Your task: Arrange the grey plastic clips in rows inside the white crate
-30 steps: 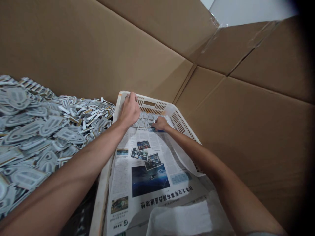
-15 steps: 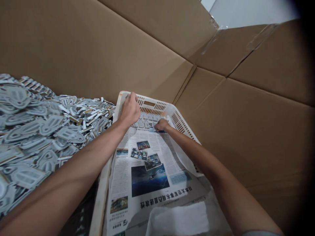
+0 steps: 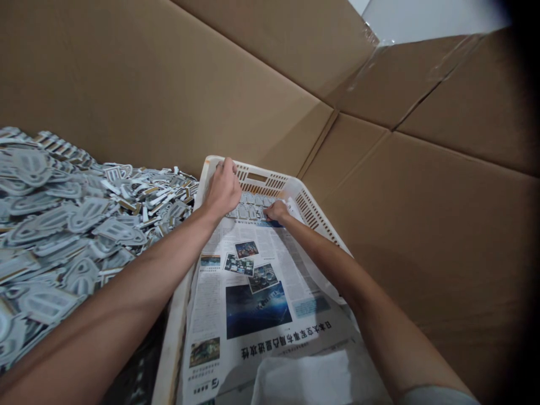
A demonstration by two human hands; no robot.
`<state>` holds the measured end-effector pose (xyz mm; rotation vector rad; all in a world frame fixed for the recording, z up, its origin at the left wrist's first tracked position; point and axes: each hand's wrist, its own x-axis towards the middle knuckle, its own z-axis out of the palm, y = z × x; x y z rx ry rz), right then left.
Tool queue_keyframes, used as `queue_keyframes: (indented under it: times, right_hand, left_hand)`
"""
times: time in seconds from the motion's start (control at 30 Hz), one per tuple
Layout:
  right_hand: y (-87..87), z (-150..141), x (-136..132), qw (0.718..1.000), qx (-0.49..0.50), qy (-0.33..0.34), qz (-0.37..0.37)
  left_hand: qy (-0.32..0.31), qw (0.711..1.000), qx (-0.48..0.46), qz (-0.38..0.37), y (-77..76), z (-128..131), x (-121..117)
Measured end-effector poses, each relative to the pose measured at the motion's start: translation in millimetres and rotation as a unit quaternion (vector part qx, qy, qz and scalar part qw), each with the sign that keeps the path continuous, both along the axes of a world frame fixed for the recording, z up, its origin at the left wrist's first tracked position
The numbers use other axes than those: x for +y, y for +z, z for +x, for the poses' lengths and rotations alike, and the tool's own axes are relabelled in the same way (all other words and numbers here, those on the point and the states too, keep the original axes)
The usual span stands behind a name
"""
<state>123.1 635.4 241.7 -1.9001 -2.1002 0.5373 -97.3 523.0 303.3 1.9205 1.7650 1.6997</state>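
Observation:
A white plastic crate (image 3: 304, 194) lies before me, lined with a printed newspaper (image 3: 253, 233). Small flat grey-white slotted pieces (image 3: 243, 212) are laid side by side in rows on the paper at its far end. At the end of the nearer row, my right hand (image 3: 277, 211) is closed in a pinch on one such piece, partly hidden by the fingers. My left hand (image 3: 223, 188) is curled closed above the crate's far left corner; whatever is inside its fingers is hidden.
A big heap of loose grey-white pieces (image 3: 80, 225) lies left of the crate. Tall cardboard walls (image 3: 169, 84) rise behind and on the right (image 3: 442, 225). Close to me, a white container (image 3: 304, 379) sits on the newspaper.
My right hand has shifted very slightly upward and away at the end of the row. My left hand has stayed almost still. The view has tilted a little.

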Motion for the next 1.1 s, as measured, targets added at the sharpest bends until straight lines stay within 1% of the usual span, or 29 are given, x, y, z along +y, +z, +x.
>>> queue_keyframes:
  times: [0.1,0.3,0.47,0.63,0.8,0.9,1.0,1.1]
  right_hand:
    - [-0.8,-1.2,1.0,1.000,0.010,-0.017,0.001]
    - [-2.2,-1.3,1.9,0.999,0.026,-0.032,-0.014]
    - [-2.8,-4.6,0.7,0.999,0.022,-0.029,-0.011]
    - [0.1,-7.4,-1.2,1.000,0.020,-0.010,-0.008]
    - [0.9,-11.9,-5.7,0.998,0.021,-0.057,-0.001]
    - [0.9,-14.0,-8.1,0.998,0.024,-0.065,0.013]
    - [7.9,-15.8,-8.2,0.997,0.024,-0.065,0.035]
    - [27.1,-21.2,-10.3,0.995,0.038,-0.053,0.081]
  left_hand:
    - [-0.002,1.000,0.003,0.005,-0.7,-0.1,0.2]
    - [-0.005,1.000,-0.001,0.007,-2.0,0.3,1.9]
    - [-0.007,1.000,-0.005,0.008,-2.4,-0.1,1.4]
    - [-0.005,1.000,0.000,0.003,-1.8,-0.3,0.7]
    - [-0.003,1.000,0.003,-0.030,4.1,1.0,-3.8]
    - [-0.003,0.998,0.004,-0.055,7.8,1.5,-7.6]
    - [-0.014,0.996,0.005,-0.092,9.4,2.1,-10.3]
    - [-0.041,0.991,-0.008,-0.125,10.0,3.0,-11.6]
